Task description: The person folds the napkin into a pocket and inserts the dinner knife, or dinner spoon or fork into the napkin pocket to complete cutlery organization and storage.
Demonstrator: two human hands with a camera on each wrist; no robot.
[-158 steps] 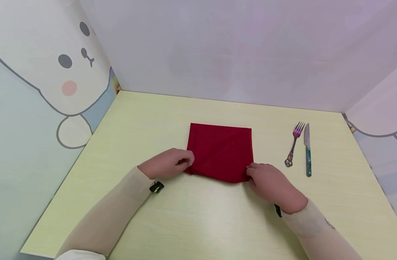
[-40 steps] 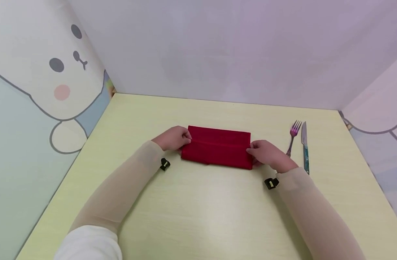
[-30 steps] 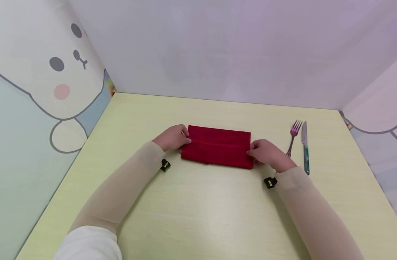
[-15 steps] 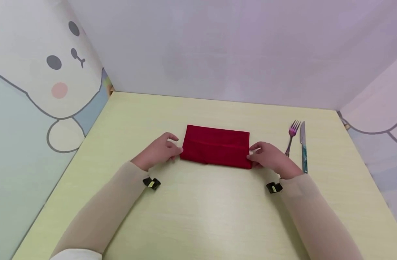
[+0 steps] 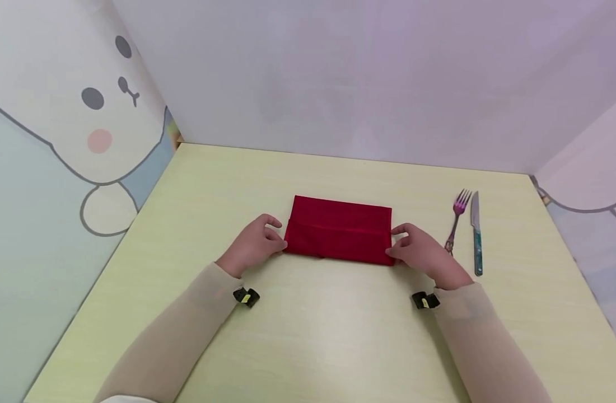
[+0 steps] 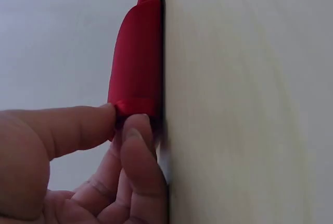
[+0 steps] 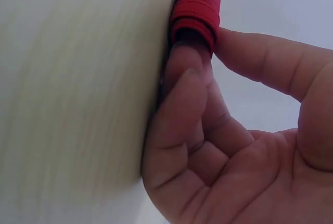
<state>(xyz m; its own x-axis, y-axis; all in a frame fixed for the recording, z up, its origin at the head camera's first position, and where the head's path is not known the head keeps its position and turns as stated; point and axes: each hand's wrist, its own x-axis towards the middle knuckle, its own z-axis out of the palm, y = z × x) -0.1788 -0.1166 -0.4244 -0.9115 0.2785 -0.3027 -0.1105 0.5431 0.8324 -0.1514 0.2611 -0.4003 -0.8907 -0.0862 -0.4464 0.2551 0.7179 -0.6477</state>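
Observation:
A dark red cloth napkin (image 5: 340, 229) lies on the table, its near part folded over toward the far side. At its near left corner, my left hand (image 5: 255, 243) pinches the folded edge; in the left wrist view the thumb (image 6: 83, 127) is on top and fingertips are at the fold's end. My right hand (image 5: 424, 254) pinches the near right corner. Seen from the right wrist, a fingertip sits in the rolled end of the napkin (image 7: 200, 13) and the thumb (image 7: 265, 60) presses its upper side. Part of each finger is hidden by cloth.
Right of the napkin lie a purple-tinted fork (image 5: 459, 207) and a knife (image 5: 477, 240) with a teal handle, side by side. The fork's handle end is close to my right hand. A pale curtain wall stands behind the light wooden table (image 5: 328, 341).
Over five seconds the napkin's near edge was folded away from me, making it shorter. Since one second ago both hands slid down its sides to the near corners; the left briefly loosened.

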